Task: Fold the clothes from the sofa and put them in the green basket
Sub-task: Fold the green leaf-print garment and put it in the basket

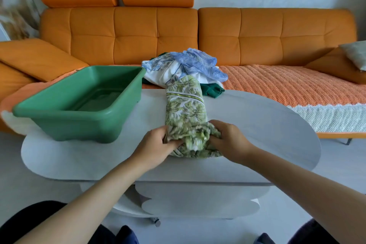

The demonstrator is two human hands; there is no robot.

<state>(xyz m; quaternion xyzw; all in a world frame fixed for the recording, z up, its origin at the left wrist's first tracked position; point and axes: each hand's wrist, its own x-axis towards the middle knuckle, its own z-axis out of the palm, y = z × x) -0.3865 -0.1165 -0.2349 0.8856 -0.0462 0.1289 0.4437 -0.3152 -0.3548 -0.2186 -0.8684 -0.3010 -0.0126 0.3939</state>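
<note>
Left grip (156, 142) and right grip (227, 136) both clutch the leaf-print garment (184, 111); I'd spread it flat on the surface (267, 121) first.

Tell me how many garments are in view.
4. Leaf-print garment on the table, gripped by left hand and right hand; white blue-printed garment, pale blue garment and dark green garment piled on the sofa. Others may hide underneath.

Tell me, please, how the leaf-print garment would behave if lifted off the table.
Probably floppy: the garment bunches where the left hand and right hand grip it. Likely light: thin cloth. Its far end may snag the pile.
</note>
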